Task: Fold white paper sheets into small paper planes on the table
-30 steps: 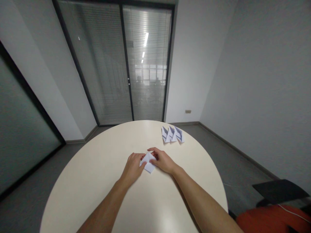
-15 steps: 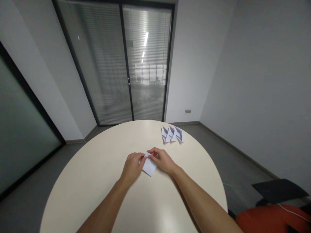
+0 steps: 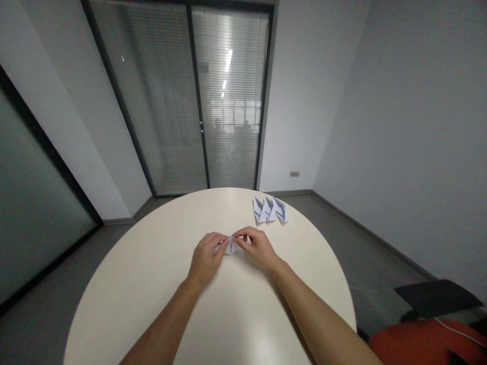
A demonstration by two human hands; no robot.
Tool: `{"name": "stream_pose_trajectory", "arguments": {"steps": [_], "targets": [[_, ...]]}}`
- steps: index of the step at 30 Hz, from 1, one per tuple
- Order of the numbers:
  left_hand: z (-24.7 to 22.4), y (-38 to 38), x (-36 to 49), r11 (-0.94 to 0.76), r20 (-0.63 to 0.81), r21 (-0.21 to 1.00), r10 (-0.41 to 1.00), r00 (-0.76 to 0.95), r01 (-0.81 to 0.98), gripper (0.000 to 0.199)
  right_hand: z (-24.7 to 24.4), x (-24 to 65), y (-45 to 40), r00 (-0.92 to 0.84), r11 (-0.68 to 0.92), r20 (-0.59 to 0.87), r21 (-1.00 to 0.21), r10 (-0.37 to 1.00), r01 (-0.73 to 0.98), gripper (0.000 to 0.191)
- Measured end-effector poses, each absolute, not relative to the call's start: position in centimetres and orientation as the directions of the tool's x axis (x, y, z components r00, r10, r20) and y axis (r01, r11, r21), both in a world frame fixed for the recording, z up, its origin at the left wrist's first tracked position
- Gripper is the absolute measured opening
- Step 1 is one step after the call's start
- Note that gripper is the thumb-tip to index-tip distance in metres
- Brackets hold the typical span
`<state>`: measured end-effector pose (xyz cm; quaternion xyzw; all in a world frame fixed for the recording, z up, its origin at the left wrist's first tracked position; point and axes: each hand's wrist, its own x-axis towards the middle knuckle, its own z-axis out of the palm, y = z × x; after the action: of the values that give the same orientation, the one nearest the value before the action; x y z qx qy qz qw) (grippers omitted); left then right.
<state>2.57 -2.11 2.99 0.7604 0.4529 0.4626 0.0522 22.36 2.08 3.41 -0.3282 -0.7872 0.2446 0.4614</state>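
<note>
A small folded white paper (image 3: 230,247) is between my two hands, near the middle of the round table. My left hand (image 3: 207,253) pinches its left side between thumb and fingers. On the other side, the thumb and fingertips of my right hand (image 3: 257,247) close on the paper's upper right. The paper looks tilted up, and my fingers cover much of it. Farther back on the right stand three folded white paper pieces (image 3: 269,209) in a row, apart from both hands.
The round cream table (image 3: 152,284) fills the lower view. To its right are a red seat (image 3: 414,344) and a black panel (image 3: 437,299) with a pale cable. Behind the table are a glass door with blinds (image 3: 232,152) and a wall socket (image 3: 294,174).
The paper, which lay flatter with its near corner pointing at me, has been lifted or folded up and shows smaller. Both hands have shifted slightly away from me.
</note>
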Motion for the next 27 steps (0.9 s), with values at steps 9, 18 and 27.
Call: {"name": "stream_pose_trajectory", "arguments": {"steps": [9,18,27], "targets": [[2.8,-2.0,2.6,-0.596,0.653,0.558,0.745,0.138,0.577,0.018,3.4,22.2,1.9,-0.377,0.67,0.567,-0.696,0.733,0.257,0.017],[2.9,-1.9,2.4,-0.529,0.615,0.625,0.786,0.055,0.575,0.02,3.2,22.3,2.1,-0.355,0.626,0.529,-0.731,0.771,0.271,0.014],[2.0,-0.9,1.4,-0.394,0.514,0.818,0.829,-0.222,0.419,0.025,2.4,22.7,3.2,-0.216,0.565,0.525,-0.796,0.823,0.217,0.019]]}}
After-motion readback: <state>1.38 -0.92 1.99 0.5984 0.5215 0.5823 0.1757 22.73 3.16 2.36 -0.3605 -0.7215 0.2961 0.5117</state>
